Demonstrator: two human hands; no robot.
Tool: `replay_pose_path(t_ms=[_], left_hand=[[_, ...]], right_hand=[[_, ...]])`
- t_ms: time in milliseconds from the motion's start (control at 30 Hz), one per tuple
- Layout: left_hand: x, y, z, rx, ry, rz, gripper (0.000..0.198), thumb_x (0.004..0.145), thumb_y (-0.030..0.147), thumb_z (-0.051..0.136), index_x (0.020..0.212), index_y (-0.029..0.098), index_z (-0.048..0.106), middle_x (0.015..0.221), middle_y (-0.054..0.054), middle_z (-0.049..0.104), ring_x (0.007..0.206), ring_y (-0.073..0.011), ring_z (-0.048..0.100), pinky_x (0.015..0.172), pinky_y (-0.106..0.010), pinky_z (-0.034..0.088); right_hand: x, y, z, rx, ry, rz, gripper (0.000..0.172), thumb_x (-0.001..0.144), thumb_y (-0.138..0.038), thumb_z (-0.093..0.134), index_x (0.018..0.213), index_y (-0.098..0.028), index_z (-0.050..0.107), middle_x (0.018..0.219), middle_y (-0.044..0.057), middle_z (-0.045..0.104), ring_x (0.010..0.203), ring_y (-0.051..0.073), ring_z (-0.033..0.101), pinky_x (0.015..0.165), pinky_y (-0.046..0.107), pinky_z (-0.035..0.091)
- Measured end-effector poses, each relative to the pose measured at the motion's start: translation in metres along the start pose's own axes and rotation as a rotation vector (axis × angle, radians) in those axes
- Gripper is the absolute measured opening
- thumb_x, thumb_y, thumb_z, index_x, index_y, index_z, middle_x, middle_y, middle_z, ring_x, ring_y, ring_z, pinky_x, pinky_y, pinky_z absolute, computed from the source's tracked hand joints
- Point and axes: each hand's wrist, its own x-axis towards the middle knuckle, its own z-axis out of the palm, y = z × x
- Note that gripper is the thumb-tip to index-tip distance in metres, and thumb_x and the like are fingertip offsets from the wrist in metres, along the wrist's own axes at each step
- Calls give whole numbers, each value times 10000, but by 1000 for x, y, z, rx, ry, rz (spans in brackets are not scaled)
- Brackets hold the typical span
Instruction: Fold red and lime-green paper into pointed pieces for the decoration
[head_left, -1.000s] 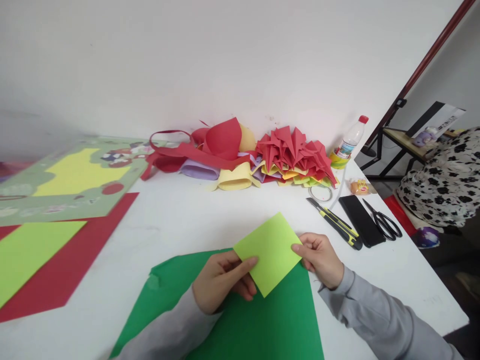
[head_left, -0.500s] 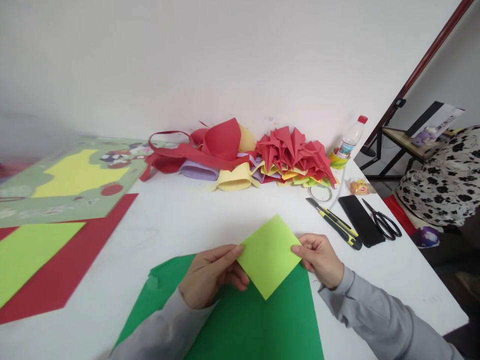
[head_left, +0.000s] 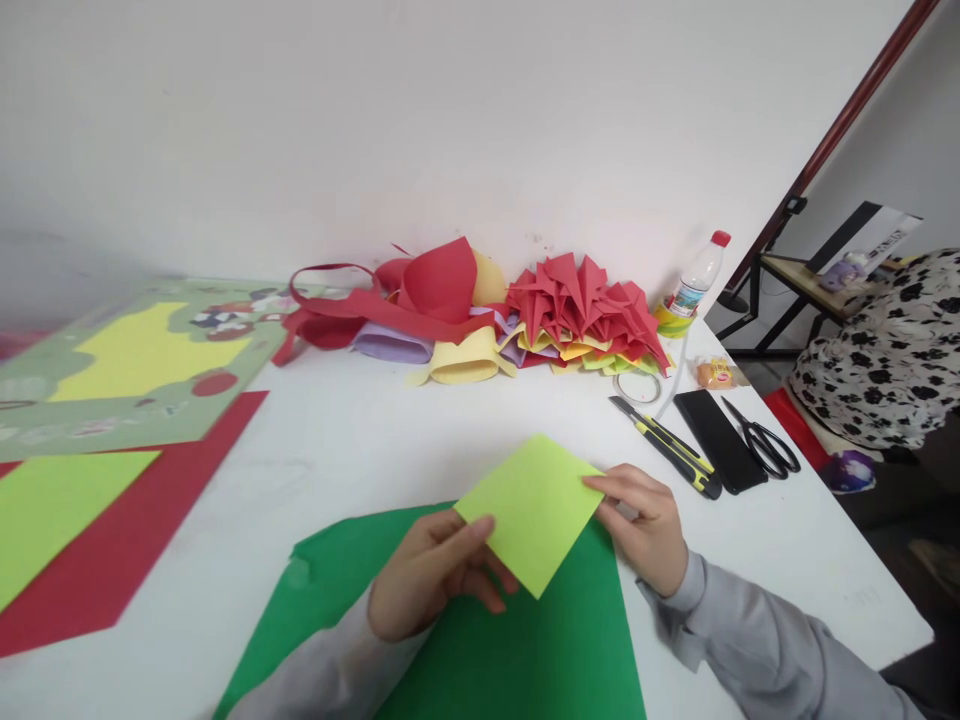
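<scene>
A square of lime-green paper [head_left: 536,505] is held up between my two hands, one corner pointing toward me. My left hand [head_left: 442,565] pinches its left side, thumb on top and the other fingers beneath. At the right corner, my right hand [head_left: 641,520] grips the paper between thumb and fingers. Beneath lies a large dark-green sheet [head_left: 525,660] on the white table, its upper left corner creased; my left forearm covers part of it.
Right of my hands lie a utility knife [head_left: 667,445], a black flat object [head_left: 720,440] and scissors [head_left: 761,440]. Behind them are a tape roll [head_left: 637,386], a bottle [head_left: 694,285] and folded red paper [head_left: 581,305]. Red card [head_left: 172,510] and a patterned green board [head_left: 172,415] lie left.
The lime-green paper has tilted and turned slightly. My left thumb sits further in on its face, and my right fingers have shifted at the right corner.
</scene>
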Motion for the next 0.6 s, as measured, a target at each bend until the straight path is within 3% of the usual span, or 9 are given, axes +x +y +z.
replay_pose_path(t_ms=[100, 200, 433, 600], left_hand=[[-5, -4, 11, 67, 83, 28, 465, 454, 422, 901, 762, 139, 697, 615, -41, 700, 521, -196, 647, 439, -273, 525], [-9, -6, 20, 49, 111, 4, 499, 405, 398, 917, 768, 148, 684, 596, -27, 690, 500, -189, 634, 421, -263, 509], [-12, -10, 26, 65, 150, -41, 438, 431, 363, 896, 732, 143, 664, 545, -12, 660, 446, -171, 610, 381, -242, 479], [-9, -12, 24, 83, 174, -13, 422, 445, 354, 884, 739, 141, 668, 554, -21, 670, 435, -168, 601, 374, -246, 480]], right_hand=[[-1, 1, 4, 35, -74, -16, 289, 806, -139, 616, 1037, -267, 734, 866, 45, 693, 639, 133, 608, 617, 264, 522], [-5, 3, 8, 100, -119, 14, 286, 799, -160, 652, 1052, -273, 724, 857, 36, 691, 630, 129, 601, 624, 265, 524], [-11, 7, 13, 446, -193, 348, 452, 769, -272, 698, 1207, -226, 599, 930, 54, 675, 709, 145, 620, 662, 287, 520], [-8, 4, 12, 615, -191, 417, 465, 760, -352, 739, 1170, -224, 563, 816, 6, 627, 661, 120, 608, 633, 264, 501]])
